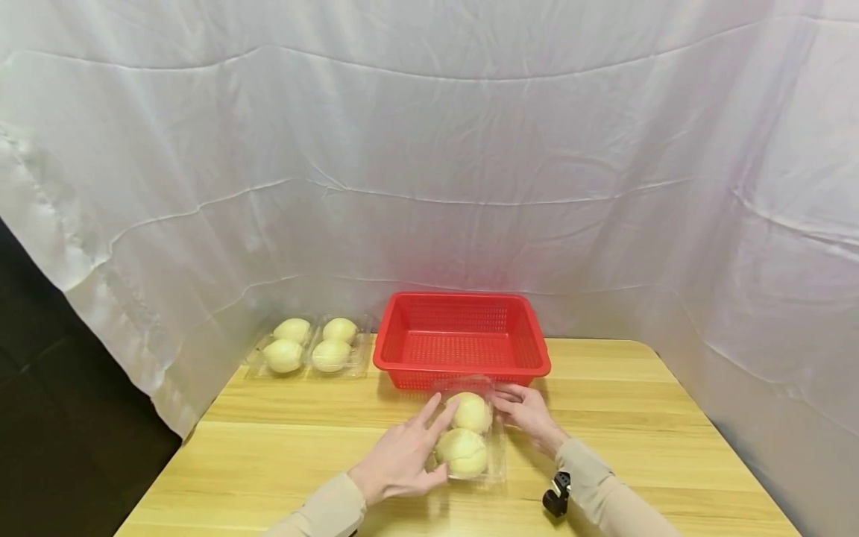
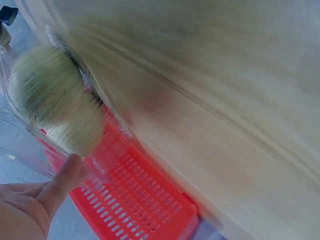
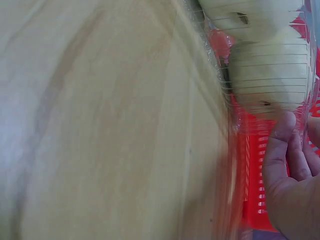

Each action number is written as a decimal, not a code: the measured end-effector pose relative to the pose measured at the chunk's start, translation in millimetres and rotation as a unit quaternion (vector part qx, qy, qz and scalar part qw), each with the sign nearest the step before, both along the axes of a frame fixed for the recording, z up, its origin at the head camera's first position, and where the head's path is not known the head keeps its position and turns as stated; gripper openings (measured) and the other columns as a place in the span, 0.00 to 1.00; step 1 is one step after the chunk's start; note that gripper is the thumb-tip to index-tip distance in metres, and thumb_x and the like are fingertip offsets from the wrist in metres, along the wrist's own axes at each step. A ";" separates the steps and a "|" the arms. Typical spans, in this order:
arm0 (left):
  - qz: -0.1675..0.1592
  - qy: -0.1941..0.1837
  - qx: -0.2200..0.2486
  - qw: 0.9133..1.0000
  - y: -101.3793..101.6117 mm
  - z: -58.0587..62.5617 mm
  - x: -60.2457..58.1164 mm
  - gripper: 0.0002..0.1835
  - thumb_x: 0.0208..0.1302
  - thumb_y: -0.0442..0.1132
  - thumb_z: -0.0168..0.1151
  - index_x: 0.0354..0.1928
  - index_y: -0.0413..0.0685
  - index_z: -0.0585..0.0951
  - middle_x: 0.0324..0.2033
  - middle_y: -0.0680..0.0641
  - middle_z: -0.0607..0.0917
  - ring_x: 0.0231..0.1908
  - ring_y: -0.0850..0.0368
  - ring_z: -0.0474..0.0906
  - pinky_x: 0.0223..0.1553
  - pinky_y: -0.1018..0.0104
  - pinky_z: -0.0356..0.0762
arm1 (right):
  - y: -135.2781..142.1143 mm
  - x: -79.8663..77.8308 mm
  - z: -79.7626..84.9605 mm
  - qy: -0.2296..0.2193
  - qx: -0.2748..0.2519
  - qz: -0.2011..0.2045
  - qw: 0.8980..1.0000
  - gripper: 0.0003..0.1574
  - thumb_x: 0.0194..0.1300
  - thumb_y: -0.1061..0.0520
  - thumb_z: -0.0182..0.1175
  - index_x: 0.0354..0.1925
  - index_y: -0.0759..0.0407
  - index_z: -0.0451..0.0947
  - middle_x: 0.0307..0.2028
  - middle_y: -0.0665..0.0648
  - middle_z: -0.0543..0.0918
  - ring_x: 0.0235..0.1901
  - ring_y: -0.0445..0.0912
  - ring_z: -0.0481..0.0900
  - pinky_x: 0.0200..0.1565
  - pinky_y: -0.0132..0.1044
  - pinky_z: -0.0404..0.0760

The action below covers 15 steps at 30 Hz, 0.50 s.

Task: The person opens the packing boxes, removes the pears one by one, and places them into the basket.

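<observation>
A clear plastic box (image 1: 496, 459) with two pale yellow round fruits (image 1: 461, 453) lies on the table just in front of the red basket. My left hand (image 1: 406, 456) is at its left side, fingers spread along the far part and thumb near the front corner. In the left wrist view, the left thumb (image 2: 62, 182) reaches the box's edge beside a fruit. From the right, my right hand (image 1: 530, 414) pinches the far corner of the box. The right wrist view has the right thumb (image 3: 280, 145) on the edge, the other fingers curled behind it.
The red perforated basket (image 1: 461, 371) stands at the back middle. Left of it, two more clear boxes hold pale yellow fruits (image 1: 332, 356) (image 1: 283, 356), two in each. White cloth (image 1: 429, 149) hangs behind and beside the wooden table (image 1: 637, 418). A black device (image 1: 557, 494) is at the right wrist.
</observation>
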<state>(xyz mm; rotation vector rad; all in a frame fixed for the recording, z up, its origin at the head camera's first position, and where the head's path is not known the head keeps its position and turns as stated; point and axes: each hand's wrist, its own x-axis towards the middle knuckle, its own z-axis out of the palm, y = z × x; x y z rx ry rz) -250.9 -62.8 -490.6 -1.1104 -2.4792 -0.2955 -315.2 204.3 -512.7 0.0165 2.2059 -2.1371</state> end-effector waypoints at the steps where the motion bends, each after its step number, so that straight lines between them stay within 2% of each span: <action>1: -0.003 0.001 0.000 1.000 0.2 0.5 0.4 0.53 0.52 0.58 0.60 0.78 0.52 0.48 0.68 0.32 0.67 0.25 0.62 0.76 0.24 0.69 0.76 | 0.9 0.6 0.5 -0.001 -0.001 0.000 1.000 0.30 0.66 0.66 0.59 0.64 0.75 0.66 0.56 0.73 0.78 0.38 0.42 0.84 0.35 0.31 0.82; 6: -0.013 -0.020 0.001 1.000 2.1 4.4 2.7 0.54 0.51 0.55 0.61 0.78 0.55 0.46 0.70 0.32 0.64 0.18 0.71 0.62 0.18 0.78 0.63 | 5.7 1.7 1.2 -0.004 0.007 0.003 1.000 0.30 0.66 0.65 0.60 0.63 0.76 0.67 0.55 0.72 0.79 0.40 0.42 0.83 0.36 0.31 0.83; 11: -0.016 -0.029 0.013 0.999 1.7 4.2 1.8 0.56 0.50 0.53 0.61 0.78 0.58 0.43 0.71 0.32 0.62 0.15 0.75 0.58 0.16 0.80 0.58 | 9.0 0.4 0.5 -0.005 0.008 0.007 1.000 0.29 0.66 0.64 0.60 0.62 0.75 0.68 0.53 0.68 0.81 0.40 0.41 0.83 0.35 0.31 0.82; 15: -0.020 -0.029 0.022 0.999 1.5 2.6 0.6 0.55 0.49 0.53 0.60 0.78 0.56 0.45 0.70 0.32 0.62 0.15 0.75 0.58 0.17 0.80 0.59 | 10.6 -0.5 -0.6 -0.004 0.008 0.015 1.000 0.29 0.66 0.64 0.60 0.62 0.75 0.68 0.51 0.66 0.83 0.39 0.41 0.83 0.35 0.31 0.82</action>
